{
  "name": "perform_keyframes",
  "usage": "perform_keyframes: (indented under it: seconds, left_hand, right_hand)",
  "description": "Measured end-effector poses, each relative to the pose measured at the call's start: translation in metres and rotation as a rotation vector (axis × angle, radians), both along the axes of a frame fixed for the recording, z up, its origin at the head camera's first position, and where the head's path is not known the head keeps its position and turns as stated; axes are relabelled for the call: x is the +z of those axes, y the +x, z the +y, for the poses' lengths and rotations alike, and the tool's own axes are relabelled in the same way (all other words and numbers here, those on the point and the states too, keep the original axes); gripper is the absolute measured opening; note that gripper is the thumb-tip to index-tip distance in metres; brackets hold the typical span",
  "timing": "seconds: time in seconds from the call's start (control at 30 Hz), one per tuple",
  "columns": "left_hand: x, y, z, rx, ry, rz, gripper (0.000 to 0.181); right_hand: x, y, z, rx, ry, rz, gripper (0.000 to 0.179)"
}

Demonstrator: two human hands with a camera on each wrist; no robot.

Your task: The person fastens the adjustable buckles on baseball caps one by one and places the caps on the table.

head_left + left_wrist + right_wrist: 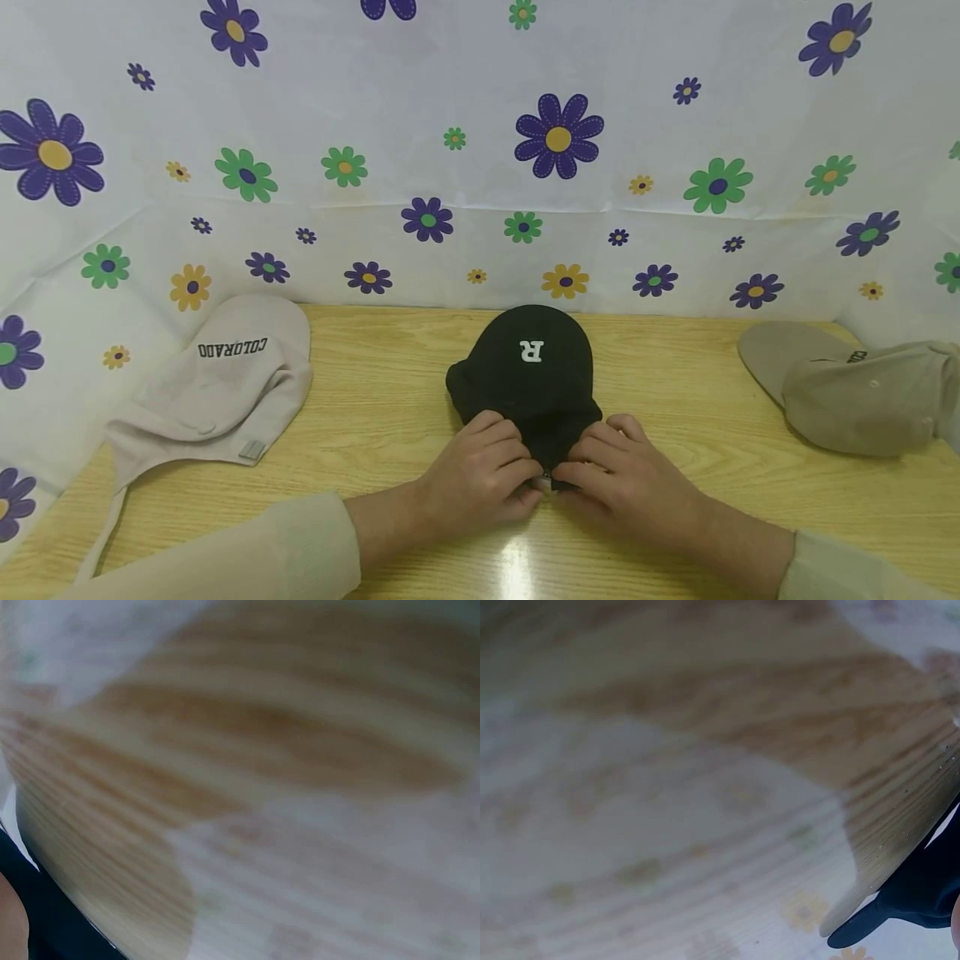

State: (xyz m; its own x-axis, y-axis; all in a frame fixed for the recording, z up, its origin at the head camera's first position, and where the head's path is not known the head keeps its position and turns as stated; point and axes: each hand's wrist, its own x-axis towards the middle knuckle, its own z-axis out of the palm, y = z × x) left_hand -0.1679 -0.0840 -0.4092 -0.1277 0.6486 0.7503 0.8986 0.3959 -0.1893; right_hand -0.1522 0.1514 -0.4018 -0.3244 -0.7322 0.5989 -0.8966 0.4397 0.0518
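Observation:
A black baseball cap (525, 375) with a white letter R lies on the table in the middle of the head view, its back edge toward me. My left hand (480, 467) pinches the left part of that back edge, fingers curled. From the other side my right hand (622, 475) pinches the right part, with the strap end (561, 484) showing by its fingertips. Both hands' fingertips almost meet at the strap, a small metallic bit between them. Dark fabric (919, 889) shows in the right wrist view's lower corner, and black material (52, 907) in the left wrist view.
A pale pink cap (232, 375) reading COLORADO lies at the left, its strap hanging toward me. A tan cap (862, 400) sits at the right edge. The wooden table (375, 358) meets a flower-printed white cloth (480, 83) behind.

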Motion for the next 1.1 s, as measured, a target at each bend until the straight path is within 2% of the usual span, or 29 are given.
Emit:
perform_keyframes:
  seconds: [0.2, 0.4, 0.7, 0.93, 1.1]
  left_hand:
    - [0.0002, 0.0002, 0.0004, -0.012, 0.012, -0.015, 0.004]
    - [0.0007, -0.0001, 0.0008, -0.005, 0.009, -0.008, 0.004]
    - [0.0023, 0.0012, -0.0004, 0.0, -0.011, -0.049, 0.005]
    - [0.0021, 0.0008, -0.0006, 0.006, -0.021, -0.045, 0.005]
    - [0.0019, 0.0004, -0.0002, 0.003, -0.017, -0.043, 0.005]
  right_hand:
    - [0.0004, 0.0011, 0.0008, -0.005, 0.015, -0.033, 0.012]
    - [0.0009, 0.0, 0.0008, 0.03, -0.005, -0.01, 0.007]
    - [0.0026, -0.0007, 0.0017, 0.044, -0.016, -0.022, 0.005]
    - [0.0034, -0.0004, 0.0014, 0.046, -0.024, 0.001, 0.016]
    - [0.0038, 0.0002, 0.0019, 0.048, -0.026, -0.003, 0.017]
